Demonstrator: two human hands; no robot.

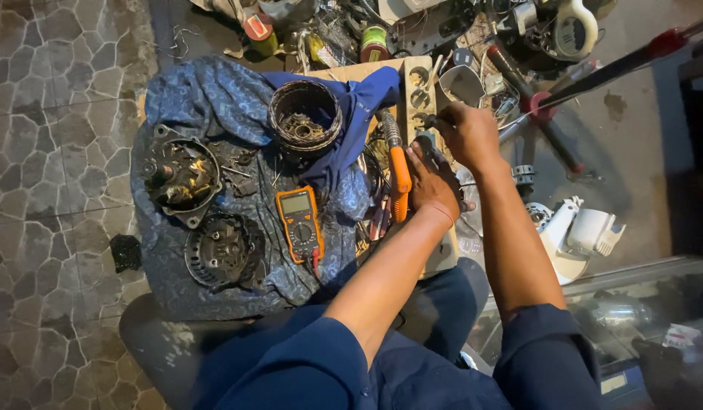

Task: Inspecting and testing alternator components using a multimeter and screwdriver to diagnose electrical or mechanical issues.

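Forearms both stretched forward from my lap, blue sleeves pushed to the elbows, crossing toward the right edge of the work surface. My left hand (pixel 431 186) lies palm down, wrist straight, beside the orange-handled tool (pixel 399 178); its thumb side touches the handle, fingers curled down onto small dark parts beneath. Whether they actually pinch something, I cannot tell, since the back of the hand hides the tips. My right hand (pixel 467 135) sits farther out, just past the left, wrist bent slightly inward, fingers closed around a small dark metal piece (pixel 429 121) at the edge of the wooden board (pixel 382 72).

Counts: one orange multimeter (pixel 300 224) lying flat on the blue cloth (pixel 192 99), screen up, well left of my hands. Three round motor parts on that cloth: one wound stator ring (pixel 305 115) at the top centre, one housing with rotor (pixel 180 176) at the left, one vented end cover (pixel 218 250) below it. One orange-handled tool, lying roughly upright in view between the multimeter and my left hand. One white appliance body (pixel 579 235) on the floor right of my right forearm. Clutter of spools and wires along the top, too jumbled to count.
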